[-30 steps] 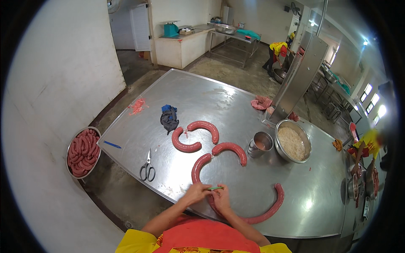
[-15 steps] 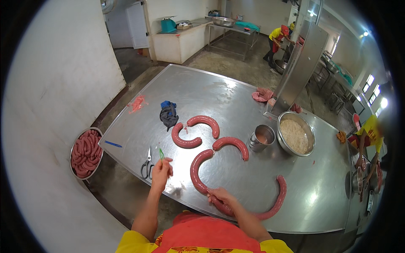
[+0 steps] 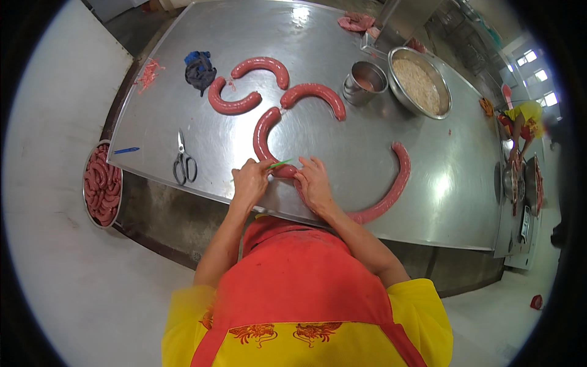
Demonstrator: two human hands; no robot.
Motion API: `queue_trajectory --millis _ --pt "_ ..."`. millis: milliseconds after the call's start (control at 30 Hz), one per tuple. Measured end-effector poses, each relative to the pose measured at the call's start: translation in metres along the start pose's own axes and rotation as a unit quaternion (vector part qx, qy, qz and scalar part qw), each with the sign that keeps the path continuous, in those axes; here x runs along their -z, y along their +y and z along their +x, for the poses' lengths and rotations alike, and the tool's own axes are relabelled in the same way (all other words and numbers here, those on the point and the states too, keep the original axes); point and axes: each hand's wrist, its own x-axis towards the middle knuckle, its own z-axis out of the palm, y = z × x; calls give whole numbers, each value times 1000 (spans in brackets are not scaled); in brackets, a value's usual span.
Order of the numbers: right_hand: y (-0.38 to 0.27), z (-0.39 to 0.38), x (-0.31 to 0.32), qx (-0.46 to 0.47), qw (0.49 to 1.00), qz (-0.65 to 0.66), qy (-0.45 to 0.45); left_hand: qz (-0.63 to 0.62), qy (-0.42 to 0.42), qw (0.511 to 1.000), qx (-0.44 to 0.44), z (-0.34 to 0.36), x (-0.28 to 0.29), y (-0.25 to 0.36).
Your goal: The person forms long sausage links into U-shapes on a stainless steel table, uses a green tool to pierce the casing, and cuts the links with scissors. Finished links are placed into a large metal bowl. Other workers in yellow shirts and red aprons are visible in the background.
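A long red sausage (image 3: 265, 136) curves over the steel table in front of me, its far end curling up on the right. My left hand (image 3: 251, 182) is closed on a thin green strip (image 3: 280, 164), which lies across the sausage. Whether the strip is string or something stiffer is hard to tell. On the same sausage, just right of the strip, my right hand (image 3: 314, 185) grips with thumb and fingers and hides part of it. Beyond lie a linked curved sausage (image 3: 315, 90) and a pair of sausages (image 3: 260, 63). Scissors (image 3: 183, 160) rest left of my left hand.
The steel table (image 3: 452, 183) bears a metal cup (image 3: 365, 82), a bowl of pale filling (image 3: 417, 82), a dark cloth (image 3: 200, 71), a blue pen (image 3: 126, 150) and pink scraps (image 3: 148, 74). A basin of sausages (image 3: 101, 183) stands off the left edge. A co-worker (image 3: 521, 122) works at right.
My view has tilted down. My left hand has come right with the green strip, from above the table near the scissors to the sausage. Both hands are now close together there.
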Motion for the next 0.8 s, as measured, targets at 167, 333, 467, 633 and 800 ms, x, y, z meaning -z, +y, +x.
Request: queue_trajectory --millis 167,333,467,633,800 --pt "-15 0 -8 -388 872 279 -106 -438 39 897 -38 8 -22 63" --pt "2 -7 -18 -440 826 262 -236 -624 125 769 -64 28 63 56" --pt "14 -6 -19 -348 899 177 -196 -644 207 736 39 20 94 -16" --pt "25 5 -2 -648 402 644 -65 -147 61 982 102 -59 34 -60" --pt "28 -2 3 -633 555 538 -50 -217 -195 916 274 -143 49 -115"
